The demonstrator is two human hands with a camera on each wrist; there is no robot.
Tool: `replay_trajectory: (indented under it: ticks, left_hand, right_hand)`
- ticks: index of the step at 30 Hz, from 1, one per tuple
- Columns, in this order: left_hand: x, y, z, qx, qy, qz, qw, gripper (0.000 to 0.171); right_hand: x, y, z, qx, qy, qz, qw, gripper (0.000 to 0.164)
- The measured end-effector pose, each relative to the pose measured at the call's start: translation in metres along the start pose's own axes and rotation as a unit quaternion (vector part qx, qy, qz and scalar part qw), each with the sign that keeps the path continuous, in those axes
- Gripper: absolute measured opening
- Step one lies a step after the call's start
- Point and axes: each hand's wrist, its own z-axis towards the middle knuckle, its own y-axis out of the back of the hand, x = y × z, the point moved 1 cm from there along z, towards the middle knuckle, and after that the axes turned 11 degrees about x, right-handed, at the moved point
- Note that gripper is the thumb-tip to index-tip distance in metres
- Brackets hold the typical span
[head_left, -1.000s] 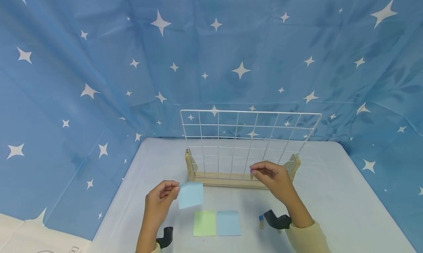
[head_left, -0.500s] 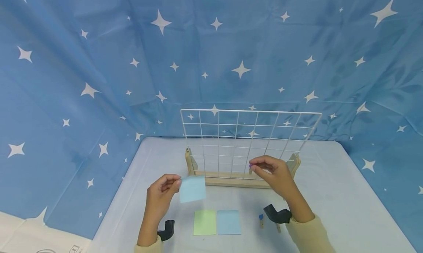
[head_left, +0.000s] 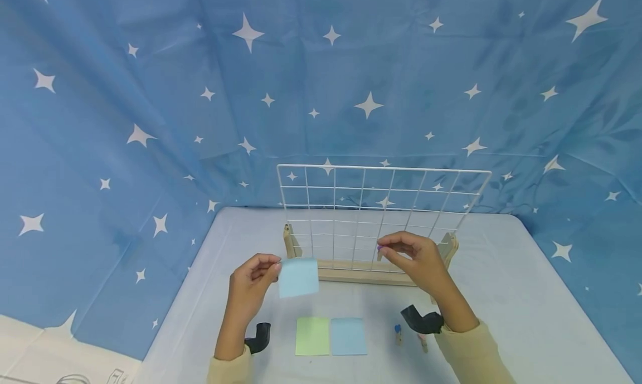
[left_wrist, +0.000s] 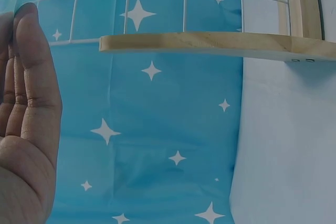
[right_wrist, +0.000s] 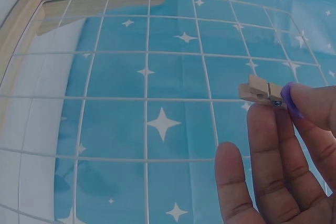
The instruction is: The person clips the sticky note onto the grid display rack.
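My left hand [head_left: 251, 282] pinches a light blue sticky note [head_left: 299, 278] by its upper left corner, in front of the white wire grid [head_left: 346, 205]. The note hangs above the table; in the left wrist view only the edge of the hand [left_wrist: 31, 114] shows. Between thumb and fingers, my right hand [head_left: 415, 258] holds a small wooden clothespin [right_wrist: 257, 90] with a purple piece on its end. The pin is near the grid, its jaws pointing away from the fingers. Whether it touches a wire cannot be told.
A green note [head_left: 312, 336] and a blue note [head_left: 349, 336] lie side by side on the white table [head_left: 241, 228]. Right of them lie a blue-topped clothespin [head_left: 398, 335] and another pin [head_left: 423, 342]. The grid stands in a wooden base [head_left: 366, 276].
My left hand has risen and shifted right, carrying the blue note closer to the grid. The right hand has lifted slightly with the clothespin.
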Motion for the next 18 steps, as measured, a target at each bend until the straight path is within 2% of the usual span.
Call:
replay_trajectory:
  ticks: [18]
  left_hand:
    - [0.0, -0.006, 0.013, 0.017, 0.007, -0.026, 0.9995, 0.014]
  right_hand:
    - [0.002, -0.005, 0.013, 0.007, 0.029, 0.033, 0.999, 0.018]
